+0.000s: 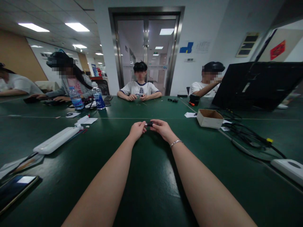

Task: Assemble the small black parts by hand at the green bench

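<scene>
Both my arms reach forward over the green table [151, 176]. Between my hands is a small black stick-shaped object [149, 124] with a silvery end; its exact kind is too small to make out. My left hand [137, 130] pinches the silvery end between thumb and fingers. On the other side, my right hand [162, 128] grips the black end, partly hiding it. A silver bracelet [176, 143] circles my right wrist. The object is held level, just above or at the tabletop; which of these I cannot tell.
On the left are a white power strip [56, 140], a phone [16, 190] and two water bottles [98, 97]. To the right lie an open cardboard box [209, 119], tangled black cables [251, 135] and a large black monitor [255, 85]. Several people sit around the table.
</scene>
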Action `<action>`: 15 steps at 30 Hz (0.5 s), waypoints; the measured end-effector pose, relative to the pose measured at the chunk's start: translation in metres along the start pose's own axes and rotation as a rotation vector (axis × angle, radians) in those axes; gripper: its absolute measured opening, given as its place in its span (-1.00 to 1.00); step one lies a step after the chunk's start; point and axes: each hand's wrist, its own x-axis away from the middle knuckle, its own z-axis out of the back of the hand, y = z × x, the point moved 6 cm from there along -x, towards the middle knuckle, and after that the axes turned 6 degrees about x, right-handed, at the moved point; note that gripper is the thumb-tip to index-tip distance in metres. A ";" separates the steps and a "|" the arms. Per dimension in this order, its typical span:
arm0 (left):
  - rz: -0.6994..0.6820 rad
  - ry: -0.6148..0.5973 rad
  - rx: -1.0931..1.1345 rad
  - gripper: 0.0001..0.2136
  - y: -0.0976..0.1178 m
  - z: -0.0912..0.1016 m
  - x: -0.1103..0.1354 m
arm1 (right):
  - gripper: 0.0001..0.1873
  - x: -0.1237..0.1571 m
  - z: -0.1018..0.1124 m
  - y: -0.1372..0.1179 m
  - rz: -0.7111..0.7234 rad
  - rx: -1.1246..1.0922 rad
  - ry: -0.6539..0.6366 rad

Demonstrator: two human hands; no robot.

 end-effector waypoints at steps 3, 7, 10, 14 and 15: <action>-0.001 -0.010 -0.005 -0.67 0.000 0.000 -0.001 | -0.75 0.001 -0.002 -0.001 -0.006 0.001 -0.004; -0.019 -0.019 -0.006 -0.64 -0.001 0.001 -0.002 | -0.73 0.002 -0.002 -0.001 -0.023 0.009 0.009; -0.028 -0.026 -0.020 -0.64 -0.002 0.001 -0.002 | -0.73 0.002 -0.001 0.000 -0.026 0.008 0.006; -0.034 -0.017 -0.065 -0.62 -0.002 0.001 0.000 | -0.74 0.000 0.001 0.003 -0.019 -0.004 -0.024; -0.034 -0.011 -0.075 -0.61 -0.002 0.001 0.000 | -0.74 0.000 0.001 0.003 -0.015 -0.008 -0.032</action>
